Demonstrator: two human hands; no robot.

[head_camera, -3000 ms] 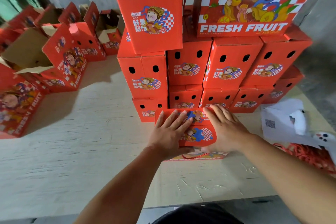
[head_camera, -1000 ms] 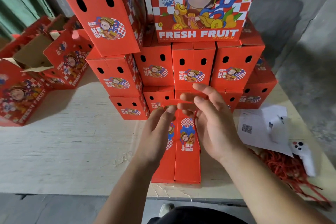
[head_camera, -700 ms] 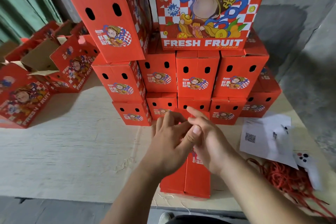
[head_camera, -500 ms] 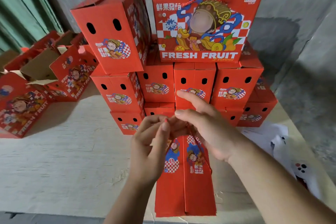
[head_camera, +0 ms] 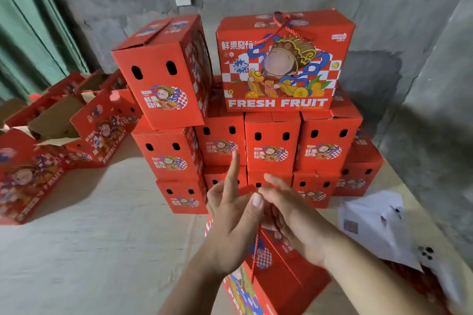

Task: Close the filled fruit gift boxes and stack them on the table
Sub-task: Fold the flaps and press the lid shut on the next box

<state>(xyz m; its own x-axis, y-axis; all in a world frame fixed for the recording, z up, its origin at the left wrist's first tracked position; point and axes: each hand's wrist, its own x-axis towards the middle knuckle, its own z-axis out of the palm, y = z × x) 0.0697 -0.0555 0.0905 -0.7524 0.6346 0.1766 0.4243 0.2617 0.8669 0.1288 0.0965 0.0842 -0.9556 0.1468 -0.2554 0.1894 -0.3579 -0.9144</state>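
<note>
Both hands work above a red gift box that lies near the front edge of the table, its printed side showing a cartoon figure and a red-and-white check. The left hand has its forefinger pointing straight up and its thumb pressed toward the right hand; a thin red cord hangs down from where the two grips meet. The left grip seems to be pinching this cord; the right fingers are curled beside it, and whether they clasp the cord cannot be told.

Behind the hands stands a stack of closed boxes, three tiers high, each small face with two oval holes and a small "GOOD" badge. The top right box faces forward and reads "FRESH FRUIT" in white capitals, with Chinese characters, "666" in a blue burst, "GOOD" at its upper corner and a red rope handle on its lid. Toward the left edge lie open boxes with brown flaps raised, also lettered "FRESH FRUIT". At the right edge lies a white sheet with a QR code.
</note>
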